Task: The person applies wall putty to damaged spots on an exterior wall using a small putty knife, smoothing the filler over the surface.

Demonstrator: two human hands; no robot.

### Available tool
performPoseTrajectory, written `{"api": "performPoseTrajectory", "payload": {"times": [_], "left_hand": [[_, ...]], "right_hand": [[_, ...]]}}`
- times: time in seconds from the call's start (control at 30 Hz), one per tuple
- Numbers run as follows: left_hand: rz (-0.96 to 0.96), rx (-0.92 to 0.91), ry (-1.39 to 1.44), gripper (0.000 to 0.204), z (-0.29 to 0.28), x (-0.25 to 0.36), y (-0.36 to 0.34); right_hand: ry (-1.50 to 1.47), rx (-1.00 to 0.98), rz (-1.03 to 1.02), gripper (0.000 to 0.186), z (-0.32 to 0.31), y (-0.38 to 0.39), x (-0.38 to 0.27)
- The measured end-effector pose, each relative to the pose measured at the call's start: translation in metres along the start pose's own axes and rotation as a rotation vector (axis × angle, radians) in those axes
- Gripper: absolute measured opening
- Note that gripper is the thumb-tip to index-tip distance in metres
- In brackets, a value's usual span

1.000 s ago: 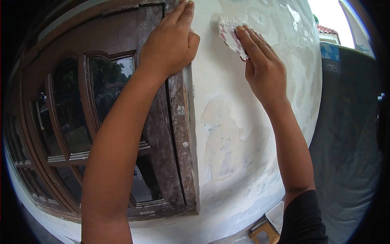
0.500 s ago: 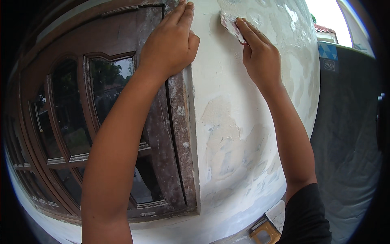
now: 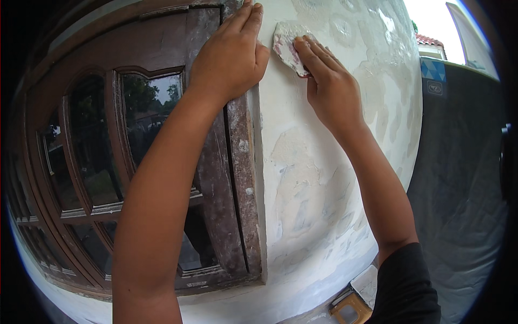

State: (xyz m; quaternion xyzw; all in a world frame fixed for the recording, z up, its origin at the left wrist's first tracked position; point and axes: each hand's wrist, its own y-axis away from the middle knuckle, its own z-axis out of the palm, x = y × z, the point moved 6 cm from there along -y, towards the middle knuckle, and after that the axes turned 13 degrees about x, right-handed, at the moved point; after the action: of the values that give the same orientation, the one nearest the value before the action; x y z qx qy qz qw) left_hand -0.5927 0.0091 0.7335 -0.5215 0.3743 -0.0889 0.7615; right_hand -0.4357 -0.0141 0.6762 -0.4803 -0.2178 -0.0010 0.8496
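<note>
At the top, my left hand (image 3: 232,54) rests on the upper right of the dark brown wooden window frame (image 3: 237,140), beside the wall's edge, fingers stretched upward along it and thumb bent. My right hand (image 3: 332,89) grips a thin flat scraper (image 3: 286,46), smeared with white filler and reddish at its edges, against the off-white plastered wall (image 3: 294,210) just right of the window. The wall carries uneven patches of pale and greyish filler, some glossy near the top.
The window's glazed panels (image 3: 89,140) fill the left. Right of the wall stands a dark sheet-like surface (image 3: 458,162) with a blue-patterned patch, with red roof tiles (image 3: 429,41) beyond. Low down behind my right arm lies a yellowish-framed object (image 3: 348,308), partly hidden.
My right hand with the scraper rose between the two earlier frames, then moved left and a little down, closer to the window's edge. My left hand has stayed on the frame.
</note>
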Motion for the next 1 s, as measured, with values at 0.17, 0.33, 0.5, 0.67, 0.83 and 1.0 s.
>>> {"api": "performPoseTrajectory", "payload": {"times": [0.17, 0.33, 0.5, 0.67, 0.83, 1.0], "left_hand": [[0.02, 0.013, -0.035, 0.062, -0.002, -0.003, 0.005], [0.006, 0.014, -0.006, 0.062, 0.0, 0.002, -0.001], [0.007, 0.005, -0.013, 0.062, -0.001, -0.002, 0.004], [0.018, 0.035, -0.057, 0.062, -0.002, -0.003, 0.004], [0.012, 0.021, -0.031, 0.062, 0.003, 0.003, -0.001], [-0.012, 0.002, -0.061, 0.062, -0.004, -0.007, 0.004]], "right_hand": [[-0.054, -0.001, -0.059, 0.05, -0.033, 0.033, -0.015], [0.035, 0.135, -0.025, 0.05, -0.013, -0.017, 0.026], [-0.003, -0.039, -0.03, 0.05, -0.008, 0.034, 0.0], [0.017, 0.016, -0.034, 0.051, -0.034, 0.034, -0.001], [0.066, 0.016, 0.021, 0.052, 0.0, -0.005, 0.037], [0.031, -0.048, 0.023, 0.052, -0.028, 0.057, -0.018]]}}
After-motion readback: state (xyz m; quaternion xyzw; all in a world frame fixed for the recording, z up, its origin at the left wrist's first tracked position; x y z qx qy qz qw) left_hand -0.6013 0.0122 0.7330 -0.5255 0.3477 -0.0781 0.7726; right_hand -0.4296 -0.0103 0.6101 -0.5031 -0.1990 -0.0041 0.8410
